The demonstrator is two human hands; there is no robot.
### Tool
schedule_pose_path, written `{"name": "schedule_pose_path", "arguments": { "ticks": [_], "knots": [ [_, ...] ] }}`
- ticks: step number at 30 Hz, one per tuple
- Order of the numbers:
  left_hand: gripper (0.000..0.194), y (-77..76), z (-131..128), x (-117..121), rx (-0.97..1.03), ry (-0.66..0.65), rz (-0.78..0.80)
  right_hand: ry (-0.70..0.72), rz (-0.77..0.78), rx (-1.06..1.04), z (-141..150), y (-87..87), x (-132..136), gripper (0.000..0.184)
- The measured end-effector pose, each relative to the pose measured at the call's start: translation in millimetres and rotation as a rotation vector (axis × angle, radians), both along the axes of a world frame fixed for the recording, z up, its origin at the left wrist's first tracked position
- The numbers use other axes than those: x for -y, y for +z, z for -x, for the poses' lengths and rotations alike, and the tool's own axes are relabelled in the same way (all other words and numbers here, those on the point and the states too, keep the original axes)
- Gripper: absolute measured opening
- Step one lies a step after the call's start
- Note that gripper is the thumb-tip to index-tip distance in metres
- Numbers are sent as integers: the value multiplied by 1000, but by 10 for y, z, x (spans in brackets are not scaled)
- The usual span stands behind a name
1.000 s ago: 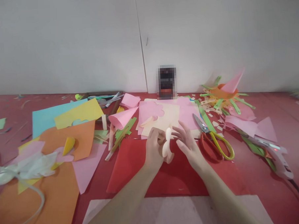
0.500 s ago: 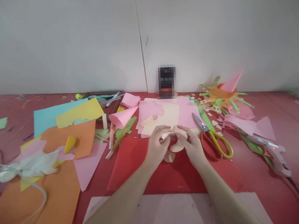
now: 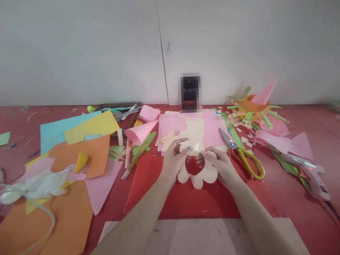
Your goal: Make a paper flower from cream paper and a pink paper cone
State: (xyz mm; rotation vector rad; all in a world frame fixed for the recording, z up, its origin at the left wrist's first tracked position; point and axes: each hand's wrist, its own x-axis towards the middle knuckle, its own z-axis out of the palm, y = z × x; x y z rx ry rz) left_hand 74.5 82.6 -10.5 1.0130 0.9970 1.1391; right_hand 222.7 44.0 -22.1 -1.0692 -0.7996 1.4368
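A cream paper flower cutout [image 3: 198, 182] with rounded petals and a round hole in its middle is held up over a red sheet [image 3: 144, 188]. My left hand [image 3: 173, 157] pinches its upper left part, thumb in front and fingers behind. On the upper right, my right hand [image 3: 220, 163] grips the same cutout, and some fingertips show through the hole. Just right of my right hand lies a pair of scissors [image 3: 252, 163] with yellow handles, blades pointing away. Beyond the hands are stacked pink sheets [image 3: 213, 129].
A pink paper cone [image 3: 139, 133] lies left of the stack. At far right rests a glue gun [image 3: 313, 175] with a cord. An orange and green paper piece with a pink cone [image 3: 263, 95] stands by the wall. Orange sheets [image 3: 61, 218] and a white cable [image 3: 48, 215] cover the left.
The cream paper was folded and bunched between my hands; now it is spread out flat, showing its petals and centre hole. Both hands stay in about the same place.
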Motion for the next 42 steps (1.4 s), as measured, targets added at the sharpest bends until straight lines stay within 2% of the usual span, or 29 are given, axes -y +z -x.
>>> {"name": "schedule_pose_path", "arguments": {
  "ticks": [5, 11, 15, 22, 28, 33, 39, 42],
  "knots": [
    [28, -14, -5, -5, 59, -80, 32, 71, 7, 25, -1, 61, 20, 24],
    [31, -23, 8, -10, 80, -189, 21, 44, -42, 155, 9, 110, 17, 28],
    [29, 12, 12, 4, 91, -205, 55, 62, -29, 188, 4, 102, 22, 28],
    [29, 21, 3, 10, 108, -197, 60, 39, -68, 39, -29, 26, 4, 22],
    [28, 16, 7, 19, 152, -220, 93, 50, -37, -49, -40, 12, 5, 20],
    [31, 53, 42, 41, 266, -344, 218, 61, 1, -116, -65, 42, 30, 20],
    [31, 55, 58, 32, 315, -365, 217, 197, 2, -66, -67, 96, 60, 29],
    [34, 35, 33, 33, 310, -457, 189, 279, 9, -28, -45, 118, 75, 29]
  ]
}}
